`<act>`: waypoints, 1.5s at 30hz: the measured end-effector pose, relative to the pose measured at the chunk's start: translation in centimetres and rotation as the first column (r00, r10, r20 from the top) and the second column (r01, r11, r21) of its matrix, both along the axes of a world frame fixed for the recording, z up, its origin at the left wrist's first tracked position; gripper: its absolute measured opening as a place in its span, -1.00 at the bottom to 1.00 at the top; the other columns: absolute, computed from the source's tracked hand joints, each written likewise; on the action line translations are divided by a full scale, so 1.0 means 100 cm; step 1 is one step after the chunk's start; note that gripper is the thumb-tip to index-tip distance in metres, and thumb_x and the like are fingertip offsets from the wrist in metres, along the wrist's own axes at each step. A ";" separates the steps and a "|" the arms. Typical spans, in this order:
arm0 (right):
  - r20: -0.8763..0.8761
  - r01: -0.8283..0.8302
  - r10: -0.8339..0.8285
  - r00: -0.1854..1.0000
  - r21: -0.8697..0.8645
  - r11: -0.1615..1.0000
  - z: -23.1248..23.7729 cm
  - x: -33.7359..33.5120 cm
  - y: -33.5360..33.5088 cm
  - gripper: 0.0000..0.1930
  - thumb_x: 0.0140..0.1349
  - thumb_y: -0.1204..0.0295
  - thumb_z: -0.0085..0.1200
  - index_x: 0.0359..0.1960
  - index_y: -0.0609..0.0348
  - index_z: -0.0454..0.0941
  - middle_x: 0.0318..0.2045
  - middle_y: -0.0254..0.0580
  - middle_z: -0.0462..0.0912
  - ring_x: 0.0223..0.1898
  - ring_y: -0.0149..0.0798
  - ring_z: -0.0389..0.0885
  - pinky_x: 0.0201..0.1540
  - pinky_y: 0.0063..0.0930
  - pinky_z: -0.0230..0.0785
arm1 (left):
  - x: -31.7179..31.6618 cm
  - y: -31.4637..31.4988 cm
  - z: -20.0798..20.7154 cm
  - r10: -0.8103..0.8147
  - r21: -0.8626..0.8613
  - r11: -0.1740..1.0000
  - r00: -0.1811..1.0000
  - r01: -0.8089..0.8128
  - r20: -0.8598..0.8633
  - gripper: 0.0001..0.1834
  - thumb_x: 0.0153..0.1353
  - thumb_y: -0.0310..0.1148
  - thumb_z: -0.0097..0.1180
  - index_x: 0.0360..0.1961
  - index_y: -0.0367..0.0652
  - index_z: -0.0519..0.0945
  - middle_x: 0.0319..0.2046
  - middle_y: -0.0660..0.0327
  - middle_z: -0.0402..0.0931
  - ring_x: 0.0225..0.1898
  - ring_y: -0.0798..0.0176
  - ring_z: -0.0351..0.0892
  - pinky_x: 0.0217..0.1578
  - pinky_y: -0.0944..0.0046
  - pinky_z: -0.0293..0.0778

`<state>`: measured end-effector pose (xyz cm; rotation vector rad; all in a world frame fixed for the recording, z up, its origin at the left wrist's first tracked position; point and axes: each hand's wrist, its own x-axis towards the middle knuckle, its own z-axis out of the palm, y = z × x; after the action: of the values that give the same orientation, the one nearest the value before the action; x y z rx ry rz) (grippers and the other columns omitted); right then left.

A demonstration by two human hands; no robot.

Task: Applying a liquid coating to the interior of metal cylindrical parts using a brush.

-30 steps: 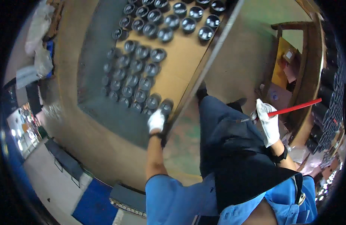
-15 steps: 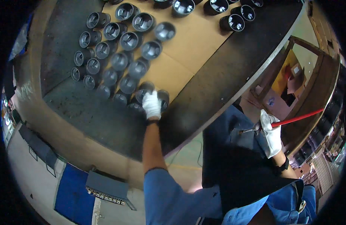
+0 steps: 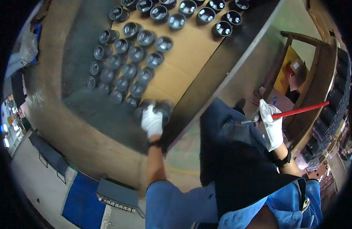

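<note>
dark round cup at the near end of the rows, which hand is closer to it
Left. The left hand in a white glove rests on the dark round cup at the table's near edge. The right hand is far off to the side, holding a red-handled tool.

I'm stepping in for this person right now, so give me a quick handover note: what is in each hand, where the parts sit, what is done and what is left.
Left hand: gloved, on a dark round cup at the near end of the rows; whether the grip is closed cannot be told.
Right hand: gloved, shut on a red-handled tool, held off to the side by the apron.
Parts: many dark cups stand open side up in rows on the cardboard sheet on the bench, with another row along the far edge.
Done: rows laid out.
Left: the cup under the left hand; bare cardboard remains beside the rows.
</note>
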<state>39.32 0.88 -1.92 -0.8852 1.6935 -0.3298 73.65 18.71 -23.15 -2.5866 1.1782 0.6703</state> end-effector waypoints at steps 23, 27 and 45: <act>0.299 0.841 -0.803 0.515 -0.357 0.406 0.037 -0.356 0.181 -0.55 0.39 0.11 0.11 -0.62 0.10 0.60 -0.67 -0.40 0.57 -0.60 -0.51 0.49 -0.47 -0.54 0.32 | -0.469 -0.152 0.243 -0.990 -0.628 0.142 0.095 0.765 -0.108 -0.69 0.00 -0.27 0.23 -0.17 0.02 0.68 -0.30 0.02 0.63 -0.29 -0.09 0.65 -0.26 0.04 0.57; 0.279 0.909 -0.953 0.118 -0.417 -0.010 0.039 -0.411 0.254 -0.58 0.36 0.10 0.18 -0.60 0.10 0.62 -0.63 -0.38 0.61 -0.57 -0.53 0.50 -0.46 -0.58 0.31 | -0.595 -0.137 0.261 -0.961 -0.665 -0.122 -0.256 0.737 -0.108 -0.70 0.03 -0.24 0.18 -0.17 0.02 0.67 -0.31 0.04 0.63 -0.33 -0.06 0.64 -0.31 0.05 0.56; 0.250 0.799 -0.966 0.059 -0.592 -0.105 0.022 -0.591 0.311 -0.59 0.39 0.07 0.10 -0.41 0.16 0.71 -0.56 -0.39 0.63 -0.54 -0.53 0.49 -0.42 -0.58 0.33 | -0.766 -0.080 0.240 -0.963 -0.474 -0.234 -0.270 0.849 -0.008 -0.30 0.21 0.06 0.17 0.25 -0.18 0.47 -0.22 -0.06 0.64 -0.24 -0.09 0.67 -0.22 0.01 0.58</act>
<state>-19.79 32.00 0.29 0.1243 2.2864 -1.9640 -2.90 10.71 0.80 -0.5465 2.9806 0.5048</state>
